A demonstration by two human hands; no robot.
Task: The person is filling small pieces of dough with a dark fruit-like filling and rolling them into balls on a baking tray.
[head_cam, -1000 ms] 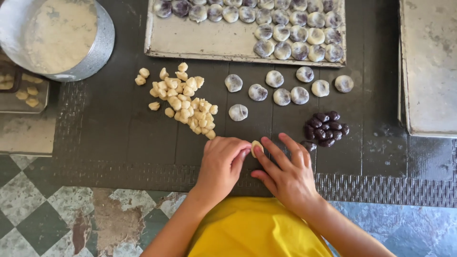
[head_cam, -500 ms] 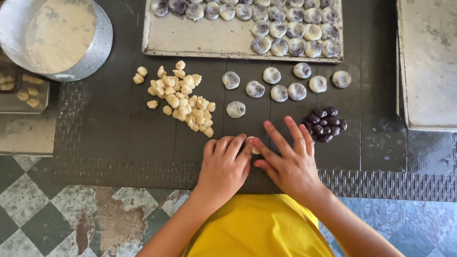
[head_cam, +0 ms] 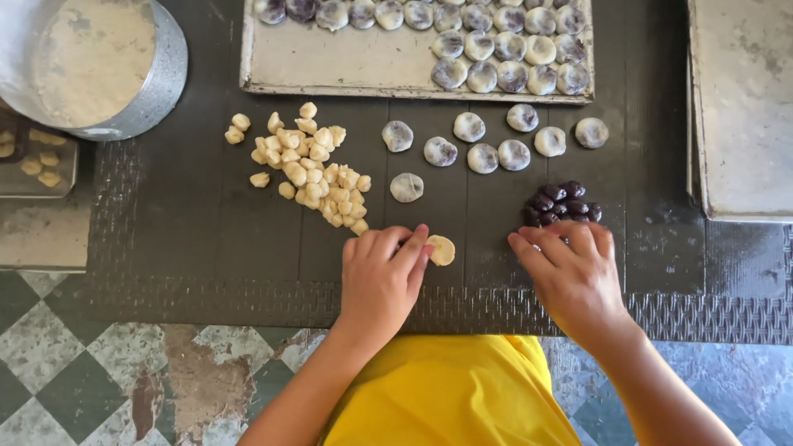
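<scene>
Your left hand (head_cam: pixel 382 277) is resting flat and loose on the dark counter (head_cam: pixel 206 239), fingertips touching a flattened dough disc (head_cam: pixel 441 249). Your right hand (head_cam: pixel 572 272), fingers spread, is reaching the dark filling balls (head_cam: pixel 562 202). The pile of dough pieces (head_cam: pixel 310 165), filled buns (head_cam: pixel 496 140) and tray (head_cam: pixel 330 66) are sitting beyond.

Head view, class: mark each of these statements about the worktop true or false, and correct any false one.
1. The left hand touches a flattened dough disc. True.
2. The right hand rests on the metal bowl. False: it is at the pile of dark filling balls.
3. The pile of pale dough pieces lies left of the left hand. True.
4. The baking tray at the top is full. False: filled balls cover only part; its left side is bare.
</scene>
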